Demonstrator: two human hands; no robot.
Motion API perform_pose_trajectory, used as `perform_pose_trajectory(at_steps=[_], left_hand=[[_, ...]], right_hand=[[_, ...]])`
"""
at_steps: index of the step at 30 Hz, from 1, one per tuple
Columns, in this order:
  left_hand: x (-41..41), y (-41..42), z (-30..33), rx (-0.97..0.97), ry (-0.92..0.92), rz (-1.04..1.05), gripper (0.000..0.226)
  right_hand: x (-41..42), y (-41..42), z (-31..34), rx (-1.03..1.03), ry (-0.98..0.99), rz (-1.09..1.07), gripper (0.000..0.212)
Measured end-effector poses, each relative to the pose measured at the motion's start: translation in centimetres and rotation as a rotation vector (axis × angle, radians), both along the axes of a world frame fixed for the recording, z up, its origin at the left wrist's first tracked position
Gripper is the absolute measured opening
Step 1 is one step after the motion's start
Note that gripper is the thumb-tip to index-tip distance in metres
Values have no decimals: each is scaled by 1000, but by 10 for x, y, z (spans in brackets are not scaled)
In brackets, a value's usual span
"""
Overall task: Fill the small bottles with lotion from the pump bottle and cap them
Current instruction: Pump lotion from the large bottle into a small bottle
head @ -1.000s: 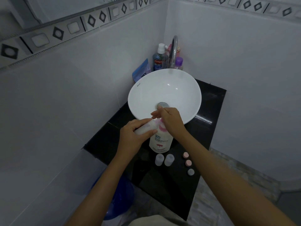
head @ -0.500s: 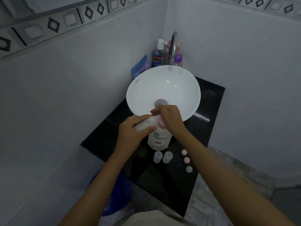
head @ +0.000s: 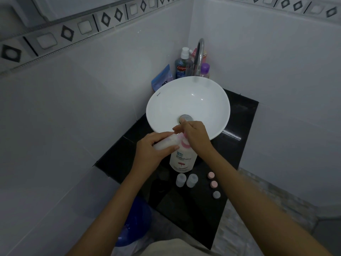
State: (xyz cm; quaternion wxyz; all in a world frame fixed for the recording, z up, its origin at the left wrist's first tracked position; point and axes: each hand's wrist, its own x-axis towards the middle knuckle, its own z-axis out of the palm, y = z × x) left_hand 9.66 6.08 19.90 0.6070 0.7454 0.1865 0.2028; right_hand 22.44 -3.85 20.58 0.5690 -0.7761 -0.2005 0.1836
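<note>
Hands meet over the pump bottle (head: 182, 157), which stands upright on the black counter (head: 238, 154) just in front of the white basin (head: 188, 106). The left hand (head: 153, 154) comes in from the lower left with its forearm angled up toward the basin; its fingers and thumb curl around a small translucent bottle (head: 167, 144), held tilted on its side with the mouth end pointing right, close up against the pink pump head (head: 184, 143). The right hand (head: 195, 135) reaches in from the lower right and lies on top of the pump, palm down, its fingers bent over the pump head and the index tip extending toward the basin drain (whether the pump is being pressed cannot be told).

Nearer the person, two more small clear bottles (head: 186, 180) stand upright side by side, uncapped, just in front of the pump bottle. To their right three caps (head: 213, 184) lie in a short row on the counter, two pink and one greyish, apart from each other and from the bottles.

Behind the basin a curved metal tap (head: 200, 56) rises, with a mouthwash bottle (head: 181, 66), a purple-capped bottle (head: 205, 70) and a blue packet (head: 162, 78) clustered in the tiled corner.
</note>
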Motion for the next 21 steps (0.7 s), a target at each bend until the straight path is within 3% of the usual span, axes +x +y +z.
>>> perform_pose_trajectory(at_steps=[11, 17, 21], left_hand=[[-4, -4, -6, 60, 44, -13, 44], [-7, -2, 1, 190, 74, -38, 50], [-5, -5, 3, 211, 62, -56, 35]], right_hand=[[-5, -1, -11, -57, -30, -8, 44], [-2, 0, 1, -54, -22, 5, 42], [-2, 0, 3, -57, -20, -1, 42]])
